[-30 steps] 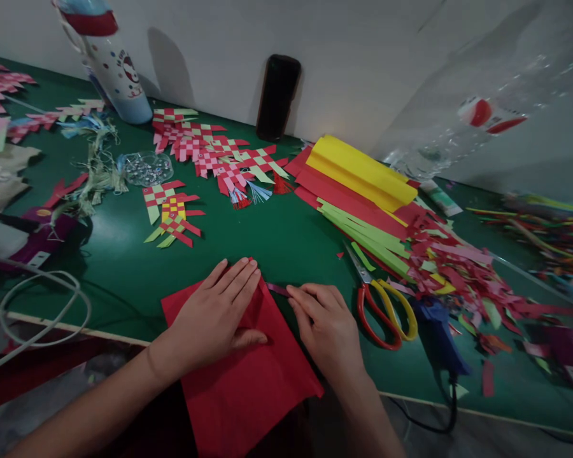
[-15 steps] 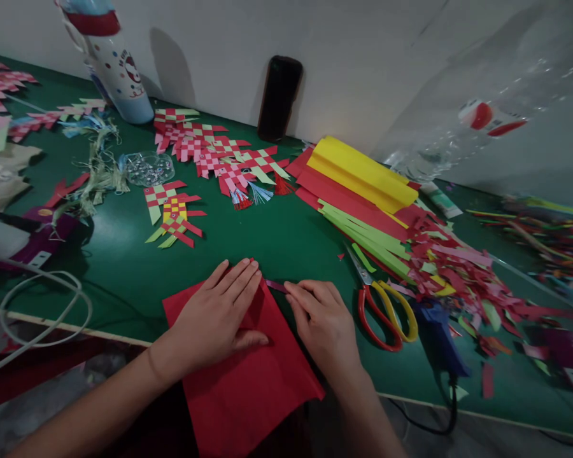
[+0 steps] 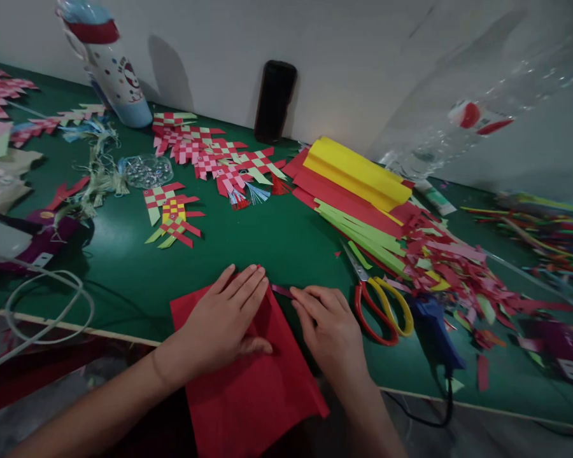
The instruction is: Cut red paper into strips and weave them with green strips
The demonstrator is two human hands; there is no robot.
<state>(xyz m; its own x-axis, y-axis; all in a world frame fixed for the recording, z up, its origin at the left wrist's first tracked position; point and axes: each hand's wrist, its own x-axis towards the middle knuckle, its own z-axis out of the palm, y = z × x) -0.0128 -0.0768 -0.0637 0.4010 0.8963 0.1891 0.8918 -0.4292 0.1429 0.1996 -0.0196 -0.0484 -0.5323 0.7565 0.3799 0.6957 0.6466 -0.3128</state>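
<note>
A folded red paper sheet (image 3: 248, 388) lies at the near edge of the green table (image 3: 277, 242), overhanging it. My left hand (image 3: 224, 321) lies flat on the sheet, fingers stretched out and together, holding it down. My right hand (image 3: 332, 331) rests at the sheet's right edge, fingers curled and pressing along the fold. A small pink paper strip (image 3: 281, 291) pokes out between the two hands.
Red-and-yellow scissors (image 3: 379, 305) lie right of my right hand, beside a blue glue gun (image 3: 434, 331). Yellow, red and green paper sheets (image 3: 358, 178), paper scraps, woven paper fish (image 3: 219, 156), a phone (image 3: 274, 98), a bottle (image 3: 109, 63) and a white cable (image 3: 42, 305) surround them.
Both hands and the red sheet have stayed almost still; the view has shifted slightly, and my right fingers have slid a little along the fold.
</note>
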